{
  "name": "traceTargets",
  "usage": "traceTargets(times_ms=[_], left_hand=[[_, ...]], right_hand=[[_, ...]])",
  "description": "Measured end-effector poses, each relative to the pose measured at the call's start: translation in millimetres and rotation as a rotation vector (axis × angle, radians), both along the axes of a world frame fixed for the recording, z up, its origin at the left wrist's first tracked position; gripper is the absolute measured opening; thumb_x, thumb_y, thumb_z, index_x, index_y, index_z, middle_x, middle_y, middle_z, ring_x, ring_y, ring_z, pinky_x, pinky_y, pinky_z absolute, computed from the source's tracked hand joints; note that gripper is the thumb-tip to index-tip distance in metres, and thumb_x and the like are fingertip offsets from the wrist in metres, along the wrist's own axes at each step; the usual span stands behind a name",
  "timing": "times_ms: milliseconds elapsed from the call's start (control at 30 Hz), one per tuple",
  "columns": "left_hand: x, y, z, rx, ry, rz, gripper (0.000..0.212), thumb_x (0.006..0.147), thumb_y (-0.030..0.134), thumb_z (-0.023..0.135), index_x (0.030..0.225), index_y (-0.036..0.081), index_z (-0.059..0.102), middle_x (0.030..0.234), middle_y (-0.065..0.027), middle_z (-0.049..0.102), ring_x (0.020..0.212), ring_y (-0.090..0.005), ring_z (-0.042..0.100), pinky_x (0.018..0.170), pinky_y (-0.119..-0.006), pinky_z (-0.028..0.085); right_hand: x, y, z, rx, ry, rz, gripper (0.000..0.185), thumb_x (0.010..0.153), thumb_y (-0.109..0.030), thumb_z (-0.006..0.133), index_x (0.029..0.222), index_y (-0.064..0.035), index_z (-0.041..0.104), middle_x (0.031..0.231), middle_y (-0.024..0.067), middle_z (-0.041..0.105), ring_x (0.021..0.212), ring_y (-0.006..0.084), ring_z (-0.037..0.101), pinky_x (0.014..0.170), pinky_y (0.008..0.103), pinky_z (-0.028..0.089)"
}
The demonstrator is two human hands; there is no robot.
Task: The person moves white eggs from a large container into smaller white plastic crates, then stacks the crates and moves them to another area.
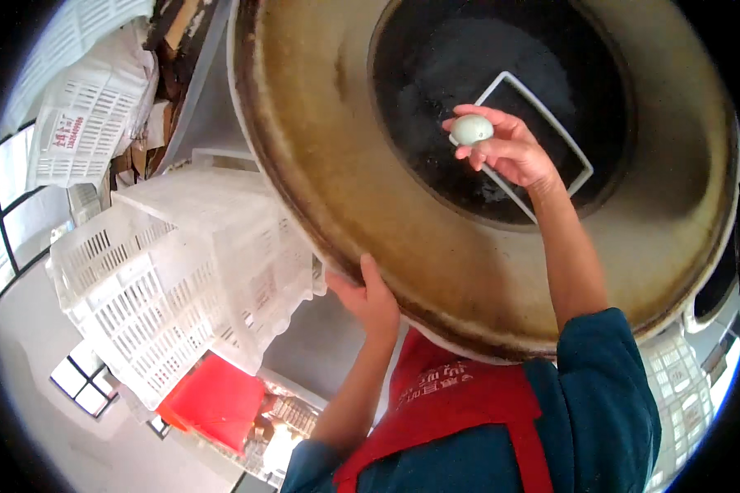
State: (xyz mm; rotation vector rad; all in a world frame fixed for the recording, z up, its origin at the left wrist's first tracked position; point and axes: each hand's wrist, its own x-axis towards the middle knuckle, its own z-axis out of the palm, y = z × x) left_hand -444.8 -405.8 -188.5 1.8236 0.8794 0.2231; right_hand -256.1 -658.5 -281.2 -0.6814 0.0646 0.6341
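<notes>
My right hand (512,145) reaches over a large round vat (320,142) and holds a pale greenish egg (472,129) between thumb and fingers. Small dark specks mark the egg's shell. Beneath the hand, dark liquid (487,49) fills the middle of the vat, and what lies under its surface is hidden. A white four-sided frame (550,121) is at the liquid, partly covered by my right hand and forearm. On the vat's near left rim, my left hand (373,302) grips the edge, its thumb on the inner side and its fingers outside.
White slatted plastic crates (154,289) stand close to the vat's left side, with another crate (89,117) farther up. A red plastic object (219,400) lies below them. Broken wood (179,28) is piled at upper left. More crates (678,382) stand at right.
</notes>
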Motion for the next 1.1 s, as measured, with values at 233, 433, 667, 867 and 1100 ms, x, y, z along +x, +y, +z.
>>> traceTargets(times_ms=[233,433,667,867,1100], left_hand=[[-29.0,29.0,11.1,-0.164,-0.039,-0.179,0.07,0.101,0.016,0.064,0.153,-0.007,0.024,0.154,-0.0224,0.036,0.139,-0.0281,0.041,0.116,-0.04,0.034],[-94.5,86.5,67.0,-0.114,0.023,-0.434,0.049,0.102,0.01,0.06,0.146,-0.001,0.041,0.143,-0.0161,0.05,0.126,-0.0227,0.056,0.096,-0.036,0.052],[-127.5,115.6,124.1,-0.314,0.022,-0.372,0.032,0.103,0.008,0.058,0.133,-0.001,0.055,0.128,-0.0117,0.062,0.109,-0.021,0.067,0.091,-0.034,0.054],[-122.7,105.6,145.8,-0.382,-0.044,-0.369,0.025,0.104,0.012,0.057,0.124,-0.002,0.061,0.122,-0.0114,0.066,0.105,-0.0213,0.068,0.092,-0.034,0.055],[-150.7,116.1,108.2,-0.365,-0.01,-0.351,0.023,0.102,0.013,0.062,0.12,-0.001,0.065,0.111,-0.0089,0.07,0.102,-0.0166,0.067,0.09,-0.033,0.056]], right_hand=[[-56.2,23.9,101.1,-0.062,-0.141,-0.11,0.056,0.091,0.003,0.066,0.145,-0.0051,0.054,0.125,0.0198,0.069,0.095,0.0253,0.074,0.072,0.0321,0.06],[-98.6,56.3,155.2,-0.082,-0.171,-0.191,0.05,0.086,0.003,0.067,0.135,-0.0039,0.06,0.127,0.0279,0.065,0.084,0.0209,0.071,0.067,0.0287,0.059],[-118.9,81.5,172.3,0.011,-0.137,-0.184,0.033,0.1,-0.011,0.059,0.131,0.0004,0.061,0.115,0.021,0.071,0.077,0.0221,0.072,0.057,0.0274,0.056],[-130.1,92.5,201.8,0.074,-0.075,-0.133,0.048,0.107,-0.036,0.051,0.137,0.001,0.056,0.123,0.0254,0.066,0.086,0.0261,0.072,0.066,0.0324,0.058],[-140.1,124.6,224.5,-0.287,-0.255,0.006,0.05,0.09,-0.01,0.068,0.138,-0.001,0.055,0.124,0.0204,0.067,0.087,0.025,0.072,0.066,0.0323,0.058]])
